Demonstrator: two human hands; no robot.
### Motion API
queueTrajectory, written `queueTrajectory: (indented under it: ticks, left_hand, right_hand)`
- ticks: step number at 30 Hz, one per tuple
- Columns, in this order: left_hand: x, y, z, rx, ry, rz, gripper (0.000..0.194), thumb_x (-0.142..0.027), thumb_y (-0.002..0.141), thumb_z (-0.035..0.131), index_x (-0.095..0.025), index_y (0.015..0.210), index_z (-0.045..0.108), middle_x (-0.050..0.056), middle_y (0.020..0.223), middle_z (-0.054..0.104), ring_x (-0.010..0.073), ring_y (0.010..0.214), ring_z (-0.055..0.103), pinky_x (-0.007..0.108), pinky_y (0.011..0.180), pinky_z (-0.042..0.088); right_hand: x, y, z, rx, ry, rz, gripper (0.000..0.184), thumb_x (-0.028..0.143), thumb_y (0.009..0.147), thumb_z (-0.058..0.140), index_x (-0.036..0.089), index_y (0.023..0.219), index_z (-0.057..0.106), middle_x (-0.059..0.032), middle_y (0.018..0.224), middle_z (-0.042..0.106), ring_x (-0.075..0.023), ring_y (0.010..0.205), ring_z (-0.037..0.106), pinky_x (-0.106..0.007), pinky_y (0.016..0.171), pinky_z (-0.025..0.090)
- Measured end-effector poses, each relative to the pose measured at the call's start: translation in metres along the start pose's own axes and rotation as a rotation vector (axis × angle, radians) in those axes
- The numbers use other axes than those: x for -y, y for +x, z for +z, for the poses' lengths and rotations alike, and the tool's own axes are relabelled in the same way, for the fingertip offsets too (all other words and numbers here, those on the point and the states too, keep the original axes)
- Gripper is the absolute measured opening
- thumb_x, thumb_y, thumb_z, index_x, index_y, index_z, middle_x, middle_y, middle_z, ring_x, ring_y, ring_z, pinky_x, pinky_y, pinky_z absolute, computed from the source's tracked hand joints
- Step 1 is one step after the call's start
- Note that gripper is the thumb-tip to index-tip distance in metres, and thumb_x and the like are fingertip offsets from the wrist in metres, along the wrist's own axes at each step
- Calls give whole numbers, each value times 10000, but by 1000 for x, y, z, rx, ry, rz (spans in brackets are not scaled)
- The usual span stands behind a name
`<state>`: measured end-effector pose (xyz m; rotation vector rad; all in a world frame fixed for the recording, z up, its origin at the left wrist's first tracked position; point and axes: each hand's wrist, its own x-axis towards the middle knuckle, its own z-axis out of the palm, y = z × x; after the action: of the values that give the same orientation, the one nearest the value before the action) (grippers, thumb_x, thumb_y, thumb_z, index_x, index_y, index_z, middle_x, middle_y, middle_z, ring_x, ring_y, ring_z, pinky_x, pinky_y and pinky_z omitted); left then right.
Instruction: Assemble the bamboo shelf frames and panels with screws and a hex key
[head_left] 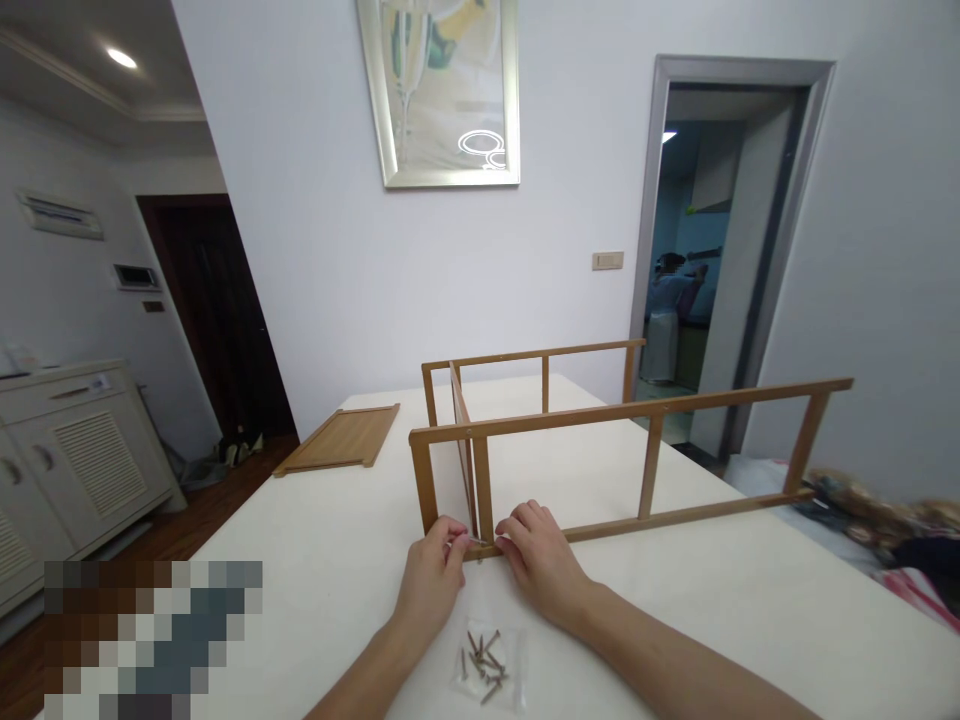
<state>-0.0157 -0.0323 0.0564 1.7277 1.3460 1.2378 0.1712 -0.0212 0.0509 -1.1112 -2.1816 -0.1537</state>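
Note:
A wooden rack frame (555, 420) stands on its side on the white table (360, 600), with one slatless panel (462, 440) fitted across near its left end. My left hand (435, 570) is closed at the lower rail, thumb and fingertips pinched by the foot of an upright. From those fingertips a thin, pale piece, too small to name, reaches toward my right hand (544, 560). That hand is curled with its thumb and fingertips together against the same joint; what it pinches is hidden. Just in front lies a clear plastic bag (517, 665) with several screws (484, 660).
A flat wooden panel (341, 440) lies at the table's far left. Beyond the right edge are heaped cloths (892, 530). A pale cabinet (82, 470) stands at left. Through the doorway at right, a person (666, 310) stands in another room.

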Motion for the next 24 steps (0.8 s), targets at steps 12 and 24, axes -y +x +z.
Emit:
queueTrajectory:
  ticks: [12,24]
  left_hand:
    - [1,-8,8,97,-5,116,222,-367,880,517,-195,820,644,-2,630,633,151,528,564,260,553,436]
    - [-9,6,-33,-424,-130,67,373,-515,809,618,-194,987,552,29,872,627,182,786,600,284,668,483]
  right_hand:
    - [11,-3,3,-106,48,-184,143,239,981,488,184,879,571,-43,818,570,-174,776,499,-304,694,401]
    - [-6,-3,-6,-82,74,-2,142,133,953,469,187,874,574,-63,887,587,-188,837,516,-305,716,440]
